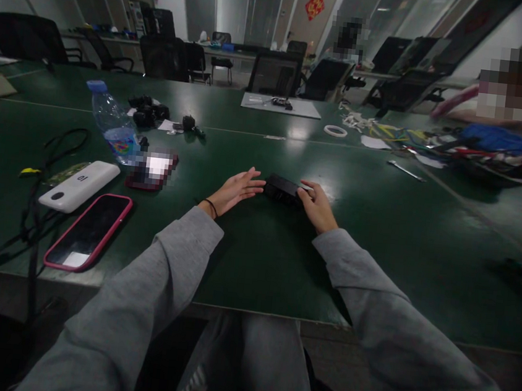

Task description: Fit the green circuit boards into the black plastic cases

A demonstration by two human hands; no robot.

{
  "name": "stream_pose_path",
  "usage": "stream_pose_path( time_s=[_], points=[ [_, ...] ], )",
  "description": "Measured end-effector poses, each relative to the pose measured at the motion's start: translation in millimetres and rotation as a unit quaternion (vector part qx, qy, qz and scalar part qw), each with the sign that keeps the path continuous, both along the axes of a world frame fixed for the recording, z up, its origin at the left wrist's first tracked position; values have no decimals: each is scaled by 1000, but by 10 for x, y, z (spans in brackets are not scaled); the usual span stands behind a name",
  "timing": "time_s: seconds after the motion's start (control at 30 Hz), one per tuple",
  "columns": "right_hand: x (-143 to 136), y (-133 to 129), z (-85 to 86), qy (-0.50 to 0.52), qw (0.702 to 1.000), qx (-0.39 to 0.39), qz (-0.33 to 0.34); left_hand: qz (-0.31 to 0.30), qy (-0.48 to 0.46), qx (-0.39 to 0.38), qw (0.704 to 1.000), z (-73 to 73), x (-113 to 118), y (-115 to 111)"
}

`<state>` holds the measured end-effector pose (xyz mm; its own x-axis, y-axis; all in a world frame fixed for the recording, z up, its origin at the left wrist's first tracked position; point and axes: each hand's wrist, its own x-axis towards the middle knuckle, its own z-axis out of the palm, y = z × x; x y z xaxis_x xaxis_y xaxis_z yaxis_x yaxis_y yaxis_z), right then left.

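Observation:
A small black box-like device [282,188] sits on or just above the green table in front of me; its exact kind does not show. My right hand [317,208] grips its right end between thumb and fingers. On the other side, my left hand [237,193] has its fingers stretched out, with the fingertips close to the device's left end. Whether they touch it I cannot tell. A dark band circles my left wrist.
Left on the green table [244,268] are a red-cased phone [89,232], a white power bank [80,186], a second phone [152,171], a plastic bottle [110,119] and black cables. A wrench [406,171], a white ring [335,130] and tangled wires lie right, near another person.

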<state>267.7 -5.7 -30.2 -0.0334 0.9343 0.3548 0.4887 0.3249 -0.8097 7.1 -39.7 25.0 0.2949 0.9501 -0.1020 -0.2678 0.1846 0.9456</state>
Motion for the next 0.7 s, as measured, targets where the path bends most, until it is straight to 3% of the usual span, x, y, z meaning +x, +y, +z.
stream_pose_path(
  time_s=[0.1,0.2,0.27,0.33,0.43,0.47,0.53,0.6,0.7],
  points=[
    [3,-20,34,-16,999,11,-29,-10,8,13,1000,-20,-5,-4],
    [-3,-82,108,-89,994,68,11,-12,41,34,999,-16,-17,7],
    [-10,-120,139,-136,984,109,29,-5,117,63,991,19,-35,-5],
    [-16,-139,145,-155,979,126,31,-2,248,122,961,85,-73,-80],
    [-20,-142,127,-163,978,123,31,-8,472,254,844,191,-190,-395],
    [-21,-140,121,-163,978,121,34,28,542,270,795,210,-250,-551],
    [-21,-137,113,-162,979,121,39,128,674,245,685,206,-406,-893],
    [-22,-138,112,-160,979,120,42,216,755,176,594,150,-611,-1204],
    [-27,-142,118,-161,979,116,44,288,797,91,523,38,-957,-1483]
  ],
)
